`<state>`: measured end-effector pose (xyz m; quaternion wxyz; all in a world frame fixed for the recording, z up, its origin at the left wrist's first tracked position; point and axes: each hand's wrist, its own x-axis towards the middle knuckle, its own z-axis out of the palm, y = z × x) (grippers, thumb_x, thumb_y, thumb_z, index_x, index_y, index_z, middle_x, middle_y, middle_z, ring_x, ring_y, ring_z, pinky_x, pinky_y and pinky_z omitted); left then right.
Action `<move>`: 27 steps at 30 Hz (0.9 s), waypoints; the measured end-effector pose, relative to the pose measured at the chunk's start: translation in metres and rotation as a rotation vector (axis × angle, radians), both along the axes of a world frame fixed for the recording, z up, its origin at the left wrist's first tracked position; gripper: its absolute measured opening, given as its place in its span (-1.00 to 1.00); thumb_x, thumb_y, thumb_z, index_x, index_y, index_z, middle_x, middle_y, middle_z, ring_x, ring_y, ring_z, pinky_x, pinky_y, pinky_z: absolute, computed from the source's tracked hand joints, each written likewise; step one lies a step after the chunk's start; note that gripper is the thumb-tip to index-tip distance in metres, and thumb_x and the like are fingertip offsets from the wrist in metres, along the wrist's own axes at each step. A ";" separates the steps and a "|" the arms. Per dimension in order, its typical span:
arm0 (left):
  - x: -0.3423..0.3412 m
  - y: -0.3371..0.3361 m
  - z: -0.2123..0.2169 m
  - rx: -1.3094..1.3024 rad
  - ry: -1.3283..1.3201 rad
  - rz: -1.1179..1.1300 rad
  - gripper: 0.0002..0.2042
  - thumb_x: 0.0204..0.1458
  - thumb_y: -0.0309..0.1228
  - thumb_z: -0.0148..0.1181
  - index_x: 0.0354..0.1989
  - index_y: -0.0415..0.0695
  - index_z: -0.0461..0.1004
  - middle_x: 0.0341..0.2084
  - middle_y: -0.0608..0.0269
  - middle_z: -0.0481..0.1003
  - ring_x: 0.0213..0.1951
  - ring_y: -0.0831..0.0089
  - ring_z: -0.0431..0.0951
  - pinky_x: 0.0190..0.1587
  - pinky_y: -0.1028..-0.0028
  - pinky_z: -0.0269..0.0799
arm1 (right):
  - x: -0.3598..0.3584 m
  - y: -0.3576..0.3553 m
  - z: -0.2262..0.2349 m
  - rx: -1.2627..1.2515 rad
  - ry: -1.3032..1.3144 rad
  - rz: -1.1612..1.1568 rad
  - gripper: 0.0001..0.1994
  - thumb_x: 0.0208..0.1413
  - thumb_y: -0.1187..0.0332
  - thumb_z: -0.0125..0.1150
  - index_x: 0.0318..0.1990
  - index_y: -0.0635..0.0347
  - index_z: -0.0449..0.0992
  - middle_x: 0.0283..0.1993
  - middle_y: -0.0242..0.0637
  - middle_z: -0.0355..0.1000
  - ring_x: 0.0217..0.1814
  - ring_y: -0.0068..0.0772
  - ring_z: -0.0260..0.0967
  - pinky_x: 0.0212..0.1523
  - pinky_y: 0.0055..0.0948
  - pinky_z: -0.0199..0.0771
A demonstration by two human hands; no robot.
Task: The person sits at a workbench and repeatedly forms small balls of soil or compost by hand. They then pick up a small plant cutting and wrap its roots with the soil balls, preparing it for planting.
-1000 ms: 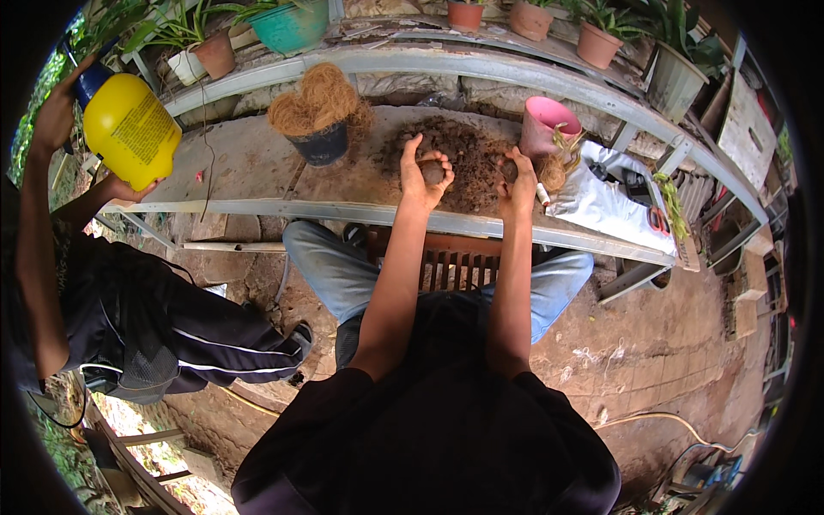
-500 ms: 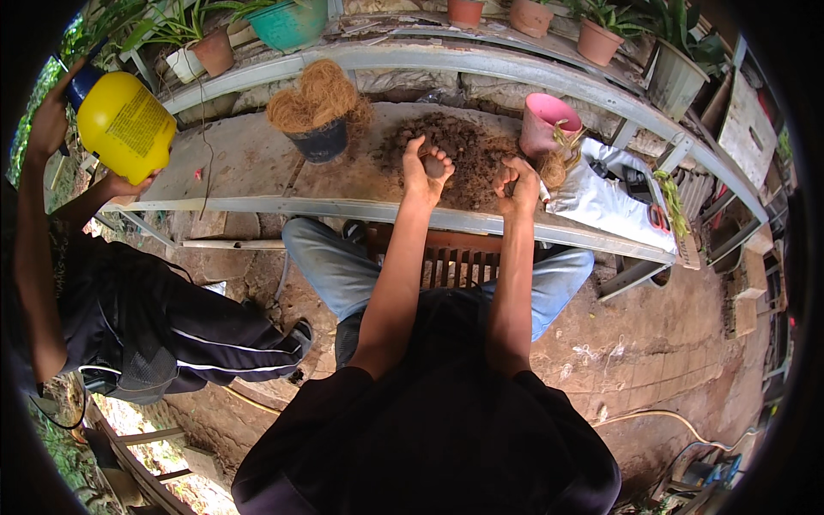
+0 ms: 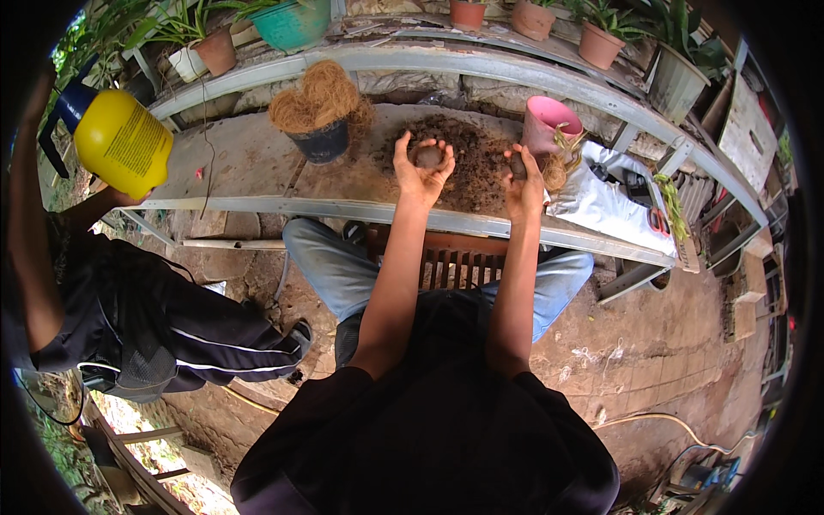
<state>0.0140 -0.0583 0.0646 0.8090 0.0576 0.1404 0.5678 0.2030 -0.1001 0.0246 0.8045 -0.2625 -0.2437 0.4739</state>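
Note:
My left hand (image 3: 421,167) is turned palm up over the bench and cradles a round ball of soil (image 3: 428,155). My right hand (image 3: 523,176) is closed on a smaller clump of soil (image 3: 517,165) just to the right. Both hands hover over a dark heap of loose soil (image 3: 470,156) spread on the concrete bench (image 3: 240,163). A pink pot (image 3: 549,122) stands right of the heap, close to my right hand.
A black pot heaped with brown coconut fibre (image 3: 322,112) stands left of the soil. A white bag (image 3: 605,202) lies at the right. Another person at the left holds a yellow sprayer bottle (image 3: 120,142). Potted plants (image 3: 215,47) line the ledge behind.
My left hand has turned palm up with the soil ball, which it was closed around a second ago. The other person's yellow bottle has shifted slightly.

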 end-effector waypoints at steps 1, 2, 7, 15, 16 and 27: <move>0.000 0.005 -0.006 -0.004 0.009 0.001 -0.57 0.14 -0.01 0.08 -0.57 -0.14 0.39 -0.60 0.30 0.38 -0.55 0.42 0.45 -0.52 0.49 0.48 | 0.005 0.001 -0.004 -0.015 0.019 0.016 -0.84 0.16 0.30 0.23 -0.21 0.18 0.47 -0.27 -0.25 0.51 -0.35 -0.53 0.43 -0.48 -0.57 0.35; -0.001 0.014 -0.018 -0.007 0.016 0.007 -0.55 0.15 0.00 0.07 -0.61 -0.12 0.35 -0.62 0.31 0.36 -0.54 0.42 0.45 -0.50 0.48 0.49 | 0.006 0.000 -0.005 -0.029 0.036 0.037 -0.84 0.16 0.30 0.23 -0.22 0.18 0.48 -0.28 -0.26 0.50 -0.37 -0.53 0.43 -0.48 -0.58 0.38; -0.011 0.028 -0.042 0.132 -0.053 -0.088 -0.53 0.21 -0.02 -0.01 -0.69 -0.01 0.20 -0.76 0.38 0.21 -0.73 0.53 0.26 -0.75 0.50 0.26 | -0.016 -0.002 0.011 -0.065 0.060 -0.104 -0.79 0.13 0.23 0.27 -0.33 0.18 0.49 -0.37 -0.30 0.47 -0.48 -0.51 0.39 -0.52 -0.58 0.43; -0.010 0.019 -0.026 0.235 0.251 0.010 -0.56 0.26 -0.06 -0.07 -0.64 -0.02 0.16 -0.73 0.37 0.15 -0.70 0.53 0.21 -0.69 0.50 0.17 | -0.009 -0.007 0.010 -0.069 0.233 -0.031 -0.69 0.10 0.20 0.29 -0.56 0.16 0.41 -0.61 -0.33 0.33 -0.58 -0.42 0.33 -0.69 -0.49 0.21; -0.010 0.018 -0.023 0.224 0.250 -0.005 -0.57 0.27 -0.07 -0.09 -0.61 -0.05 0.19 -0.71 0.34 0.19 -0.68 0.52 0.23 -0.66 0.49 0.19 | -0.003 -0.004 0.002 -0.044 0.156 0.024 -0.69 0.09 0.21 0.28 -0.58 0.16 0.40 -0.63 -0.34 0.30 -0.61 -0.42 0.30 -0.71 -0.49 0.16; -0.009 0.028 -0.039 0.349 0.120 -0.198 -0.78 0.26 -0.31 -0.07 -0.36 -0.18 0.36 -0.45 0.25 0.40 -0.50 0.44 0.42 -0.50 0.50 0.42 | -0.019 -0.001 0.007 -0.132 -0.260 -0.004 -0.79 -0.01 0.36 0.39 -0.45 0.32 0.52 -0.61 -0.31 0.40 -0.65 -0.50 0.38 -0.72 -0.53 0.30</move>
